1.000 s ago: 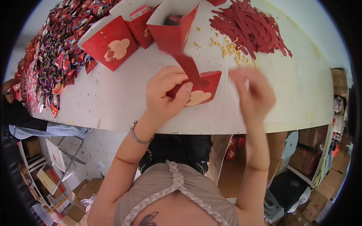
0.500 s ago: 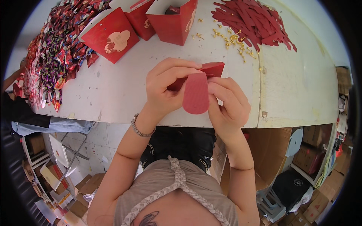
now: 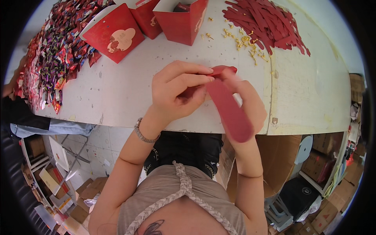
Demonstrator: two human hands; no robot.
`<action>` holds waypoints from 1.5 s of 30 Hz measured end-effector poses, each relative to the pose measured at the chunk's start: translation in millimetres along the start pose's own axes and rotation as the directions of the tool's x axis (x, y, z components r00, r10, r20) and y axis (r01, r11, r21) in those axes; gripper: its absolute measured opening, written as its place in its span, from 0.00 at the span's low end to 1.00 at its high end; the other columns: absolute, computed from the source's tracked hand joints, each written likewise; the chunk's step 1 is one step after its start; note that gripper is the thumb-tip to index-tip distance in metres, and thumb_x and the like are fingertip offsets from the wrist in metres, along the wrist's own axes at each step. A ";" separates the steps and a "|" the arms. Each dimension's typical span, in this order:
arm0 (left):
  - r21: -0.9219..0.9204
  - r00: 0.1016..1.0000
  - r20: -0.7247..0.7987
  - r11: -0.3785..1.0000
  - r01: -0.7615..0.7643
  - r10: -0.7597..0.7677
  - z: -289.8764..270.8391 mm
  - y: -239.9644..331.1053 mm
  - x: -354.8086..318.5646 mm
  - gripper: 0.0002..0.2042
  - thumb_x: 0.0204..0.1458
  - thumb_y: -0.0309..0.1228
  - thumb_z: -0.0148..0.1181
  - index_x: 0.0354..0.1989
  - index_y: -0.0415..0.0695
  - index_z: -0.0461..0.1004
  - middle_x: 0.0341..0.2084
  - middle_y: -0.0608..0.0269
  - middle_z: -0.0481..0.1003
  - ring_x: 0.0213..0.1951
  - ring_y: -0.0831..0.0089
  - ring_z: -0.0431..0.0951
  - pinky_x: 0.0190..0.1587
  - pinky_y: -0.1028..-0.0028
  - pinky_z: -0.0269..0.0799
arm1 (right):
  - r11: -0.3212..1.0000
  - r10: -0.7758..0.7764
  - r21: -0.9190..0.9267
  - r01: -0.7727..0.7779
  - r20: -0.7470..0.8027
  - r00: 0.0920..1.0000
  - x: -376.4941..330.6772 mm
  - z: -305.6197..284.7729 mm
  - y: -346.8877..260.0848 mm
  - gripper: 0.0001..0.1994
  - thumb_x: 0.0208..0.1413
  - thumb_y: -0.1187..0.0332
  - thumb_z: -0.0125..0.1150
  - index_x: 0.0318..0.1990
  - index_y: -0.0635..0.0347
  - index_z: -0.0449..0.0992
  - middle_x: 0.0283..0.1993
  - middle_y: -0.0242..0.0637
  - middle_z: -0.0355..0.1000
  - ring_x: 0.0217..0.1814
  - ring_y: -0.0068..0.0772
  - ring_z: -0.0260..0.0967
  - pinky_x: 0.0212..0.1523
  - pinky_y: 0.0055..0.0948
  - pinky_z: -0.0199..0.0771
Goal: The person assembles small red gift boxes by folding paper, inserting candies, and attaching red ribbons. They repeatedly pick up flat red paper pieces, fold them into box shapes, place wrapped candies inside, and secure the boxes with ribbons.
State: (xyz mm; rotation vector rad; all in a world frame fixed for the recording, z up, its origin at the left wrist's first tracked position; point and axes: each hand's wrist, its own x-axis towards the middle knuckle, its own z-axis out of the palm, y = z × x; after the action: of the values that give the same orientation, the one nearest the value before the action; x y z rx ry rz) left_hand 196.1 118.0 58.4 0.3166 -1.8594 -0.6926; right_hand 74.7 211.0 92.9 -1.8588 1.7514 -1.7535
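Observation:
My left hand [image 3: 172,88] pinches the edge of a small red card box [image 3: 224,70], with thumb and fingers closed on it. Most of that box is hidden behind my hands. A dark red strap [image 3: 232,111] with a rounded end hangs from where my fingers meet and slants down across my right wrist. My right hand [image 3: 253,102] is at the box's right side. Its fingers are smeared by motion and partly behind the strap, so their grip cannot be made out.
Three red card boxes [image 3: 182,23] stand or lean at the back. Left of them is a heap of wrapped sweets [image 3: 64,55]. Gold fasteners [image 3: 244,41] lie scattered beside a pile of red straps [image 3: 268,25]. Another person's arm [image 3: 9,86] shows at the far left.
The strap has swung down and to the right, showing more of its length. My right hand has moved slightly right, its fingers now over the box. My left hand keeps its pinch.

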 end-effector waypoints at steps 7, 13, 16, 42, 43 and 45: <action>-0.070 0.999 -0.002 0.997 -0.035 0.035 -1.2 -6.3 -8.4 0.13 0.25 0.15 0.53 0.24 0.43 0.71 0.32 0.59 0.77 0.29 0.67 0.76 0.26 0.76 0.71 | 0.999 -0.047 -0.002 0.047 0.153 0.987 -11.0 -11.5 10.4 0.14 0.34 0.82 0.65 0.34 0.62 0.77 0.29 0.36 0.71 0.27 0.33 0.67 0.25 0.27 0.68; -0.208 0.989 -0.089 0.973 0.097 -0.118 5.8 -5.5 -15.5 0.15 0.28 0.14 0.53 0.29 0.41 0.70 0.29 0.58 0.76 0.29 0.64 0.77 0.32 0.73 0.75 | 0.996 0.042 -0.088 -0.028 0.162 0.986 -1.6 -10.2 4.1 0.12 0.35 0.81 0.64 0.32 0.62 0.77 0.27 0.36 0.70 0.26 0.35 0.65 0.26 0.28 0.66; -0.130 0.997 -0.031 0.989 0.064 -0.069 -0.4 -4.1 -9.3 0.15 0.29 0.15 0.53 0.31 0.40 0.70 0.27 0.58 0.75 0.29 0.64 0.77 0.33 0.72 0.75 | 0.989 0.096 -0.135 -0.063 0.255 0.962 2.0 -14.6 1.6 0.11 0.35 0.80 0.64 0.32 0.63 0.76 0.27 0.36 0.70 0.26 0.36 0.65 0.26 0.29 0.65; 0.311 0.869 0.487 0.914 -0.262 0.084 -48.0 5.3 72.3 0.16 0.35 0.19 0.60 0.37 0.44 0.78 0.29 0.67 0.75 0.24 0.71 0.74 0.26 0.74 0.68 | 0.966 -0.219 0.181 0.182 0.207 0.954 7.4 11.9 41.8 0.14 0.33 0.71 0.71 0.29 0.60 0.72 0.31 0.35 0.70 0.32 0.38 0.67 0.32 0.31 0.67; 0.326 0.840 0.527 0.881 -0.343 0.133 -47.7 2.0 77.6 0.16 0.34 0.19 0.60 0.36 0.44 0.78 0.29 0.67 0.75 0.25 0.71 0.74 0.26 0.74 0.67 | 0.962 -0.230 0.192 0.191 0.206 0.951 9.3 12.9 41.3 0.14 0.33 0.71 0.71 0.29 0.60 0.72 0.31 0.35 0.70 0.32 0.37 0.67 0.32 0.31 0.67; 0.396 0.840 0.531 0.843 -0.364 0.112 -39.7 2.0 84.3 0.16 0.33 0.17 0.59 0.35 0.43 0.79 0.29 0.66 0.74 0.26 0.70 0.74 0.27 0.75 0.67 | 0.957 -0.242 0.214 0.198 0.203 0.949 10.7 12.7 40.8 0.14 0.33 0.71 0.71 0.29 0.59 0.71 0.31 0.34 0.70 0.32 0.37 0.67 0.33 0.31 0.67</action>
State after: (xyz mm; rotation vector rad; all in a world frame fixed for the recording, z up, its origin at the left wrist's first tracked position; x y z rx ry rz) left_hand 199.8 63.4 133.9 0.2197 -2.5118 -0.1050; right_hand 53.9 181.1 68.2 -2.1389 1.2908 -1.6269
